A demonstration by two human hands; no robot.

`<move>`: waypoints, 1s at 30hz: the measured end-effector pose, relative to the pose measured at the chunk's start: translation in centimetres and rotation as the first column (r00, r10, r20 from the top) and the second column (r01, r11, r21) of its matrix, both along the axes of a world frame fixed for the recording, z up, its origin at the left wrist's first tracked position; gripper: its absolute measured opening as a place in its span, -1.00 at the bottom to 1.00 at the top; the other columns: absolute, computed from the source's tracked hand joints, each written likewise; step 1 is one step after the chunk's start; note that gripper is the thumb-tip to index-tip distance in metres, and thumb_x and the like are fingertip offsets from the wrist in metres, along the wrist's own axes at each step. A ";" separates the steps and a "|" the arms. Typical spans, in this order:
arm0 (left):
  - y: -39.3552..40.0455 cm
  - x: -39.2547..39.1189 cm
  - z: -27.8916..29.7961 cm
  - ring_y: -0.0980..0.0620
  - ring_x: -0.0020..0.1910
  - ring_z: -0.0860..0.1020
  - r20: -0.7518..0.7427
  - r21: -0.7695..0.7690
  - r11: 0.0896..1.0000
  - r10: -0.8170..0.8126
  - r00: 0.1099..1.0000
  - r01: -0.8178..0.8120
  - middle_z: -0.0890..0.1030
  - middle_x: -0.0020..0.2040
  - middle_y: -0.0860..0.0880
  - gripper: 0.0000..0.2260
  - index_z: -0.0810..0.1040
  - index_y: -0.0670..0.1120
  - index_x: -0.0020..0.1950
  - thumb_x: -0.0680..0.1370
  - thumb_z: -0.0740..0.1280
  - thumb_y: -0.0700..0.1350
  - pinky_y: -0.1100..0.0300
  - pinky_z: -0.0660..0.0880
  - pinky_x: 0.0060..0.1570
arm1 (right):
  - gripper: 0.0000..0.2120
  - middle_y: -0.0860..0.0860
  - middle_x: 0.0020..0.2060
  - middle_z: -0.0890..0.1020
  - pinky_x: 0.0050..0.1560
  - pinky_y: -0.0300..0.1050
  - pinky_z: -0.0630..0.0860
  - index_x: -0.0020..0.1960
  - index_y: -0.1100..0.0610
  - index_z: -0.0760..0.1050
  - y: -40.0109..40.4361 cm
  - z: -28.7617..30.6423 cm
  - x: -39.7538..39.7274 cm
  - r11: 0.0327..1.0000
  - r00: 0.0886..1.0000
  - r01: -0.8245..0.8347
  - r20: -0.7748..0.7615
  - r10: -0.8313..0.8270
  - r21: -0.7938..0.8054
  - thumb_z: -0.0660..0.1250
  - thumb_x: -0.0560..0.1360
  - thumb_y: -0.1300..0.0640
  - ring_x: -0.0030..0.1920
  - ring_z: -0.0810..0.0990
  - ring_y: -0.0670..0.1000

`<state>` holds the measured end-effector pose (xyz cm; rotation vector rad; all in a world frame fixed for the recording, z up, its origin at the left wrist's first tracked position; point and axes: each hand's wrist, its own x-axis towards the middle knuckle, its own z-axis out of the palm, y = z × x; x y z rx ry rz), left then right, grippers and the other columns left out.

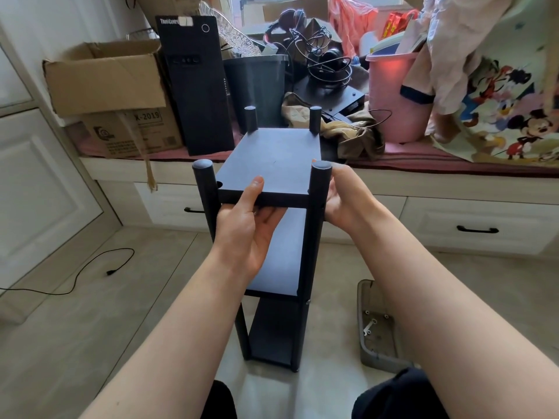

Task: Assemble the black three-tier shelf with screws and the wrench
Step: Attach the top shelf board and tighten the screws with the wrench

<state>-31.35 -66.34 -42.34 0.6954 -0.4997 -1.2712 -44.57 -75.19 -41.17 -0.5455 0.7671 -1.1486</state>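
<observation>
The tall black three-tier shelf with round posts [273, 225] is standing upright on the pale tiled floor [90, 322] between the person's knees. The left hand [246, 228] is pinching the top board's near edge, thumb above, fingers [269, 213] beneath; the right hand [343, 198] is curling around the near right post. That board's near left corner is showing a gap at its post; unsecured, it could be slipping down. The small silver wrench [369, 326] is lying in the grey tray [363, 346], near right.

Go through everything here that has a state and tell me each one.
Shelf: upright on the floor, three boards fitted.
Left hand: grips the top board's front edge.
Right hand: holds the front right post.
Cardboard box: flaps open.
Wrench: lying in the tray.
</observation>
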 end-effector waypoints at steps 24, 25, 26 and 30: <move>1.0 -4.0 -1.9 0.27 0.10 0.57 0.790 -0.255 0.958 0.284 0.543 -0.131 0.58 0.08 0.24 -0.53 0.50 0.06 0.30 0.45 0.57 -0.08 0.29 0.52 0.13 | -0.76 0.18 0.03 0.59 0.35 0.25 0.42 0.11 0.23 0.54 -0.7 -1.0 -1.8 0.983 0.981 -0.163 -0.125 0.151 -0.085 0.36 0.46 0.20 0.13 0.59 0.21; 0.9 -4.1 -1.9 0.23 0.08 0.59 0.780 -0.258 0.956 0.290 0.555 -0.137 0.59 0.06 0.20 -0.55 0.52 0.04 0.27 0.44 0.58 -0.10 0.24 0.55 0.13 | -0.85 0.14 -0.09 0.61 0.33 0.23 0.44 0.00 0.21 0.58 -0.8 -1.1 -2.0 0.982 0.977 -0.162 -0.159 0.146 -0.094 0.37 0.46 0.18 0.01 0.61 0.17; 0.8 -4.1 -1.9 0.18 0.06 0.61 0.769 -0.257 0.956 0.289 0.570 -0.138 0.61 0.05 0.16 -0.55 0.52 0.02 0.25 0.43 0.58 -0.13 0.19 0.59 0.12 | -0.88 0.10 -0.20 0.62 0.28 0.19 0.50 -0.12 0.19 0.62 -0.8 -1.1 -2.2 0.981 0.972 -0.167 -0.186 0.147 -0.102 0.37 0.47 0.15 -0.10 0.63 0.13; 0.4 -3.9 -2.0 -0.03 0.03 0.68 0.716 -0.248 0.962 0.264 0.646 -0.118 0.64 0.05 -0.09 -0.57 0.54 -0.03 0.21 0.41 0.59 -0.21 -0.02 0.64 0.06 | -0.72 0.09 -0.24 0.68 -0.14 -0.07 0.61 -0.10 0.18 0.64 -0.8 -0.9 -3.3 0.969 0.948 -0.223 -0.256 0.189 -0.107 0.29 0.56 -0.01 -0.26 0.68 0.07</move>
